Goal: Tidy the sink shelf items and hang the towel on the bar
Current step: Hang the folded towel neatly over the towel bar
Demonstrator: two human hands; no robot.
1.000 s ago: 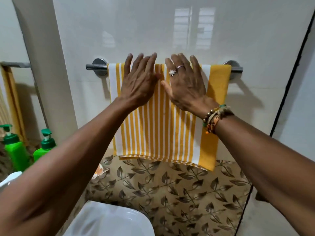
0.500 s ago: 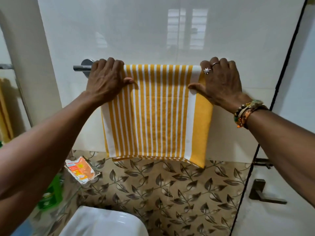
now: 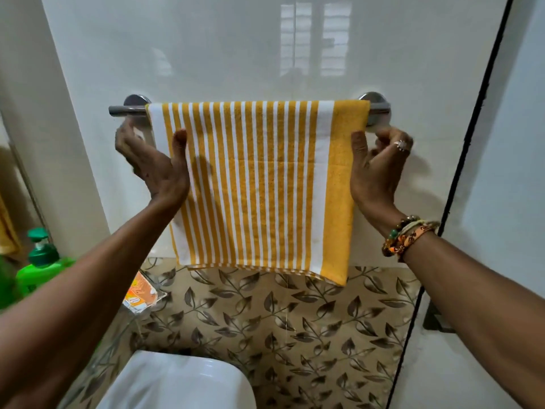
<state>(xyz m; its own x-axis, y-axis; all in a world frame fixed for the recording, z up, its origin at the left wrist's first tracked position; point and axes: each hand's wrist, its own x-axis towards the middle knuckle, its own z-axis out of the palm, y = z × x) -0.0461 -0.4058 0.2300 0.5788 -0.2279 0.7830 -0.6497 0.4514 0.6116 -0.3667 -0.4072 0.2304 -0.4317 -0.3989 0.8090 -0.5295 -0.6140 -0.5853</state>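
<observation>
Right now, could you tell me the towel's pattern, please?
Yellow and white vertical stripes on the towel, head view.

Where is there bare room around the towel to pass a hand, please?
Free: the short bare bar left of the towel, and the leaf tiles between its hem and the basin. Crowded: lower left, around the bottle and packet.

Bar (image 3: 126,110) middle hidden under towel (image 3: 259,178). Left hand (image 3: 153,166) fingers blurred, grip possibly on towel edge. Green bottle (image 3: 41,267), basin (image 3: 177,382) cut by frame.
</observation>
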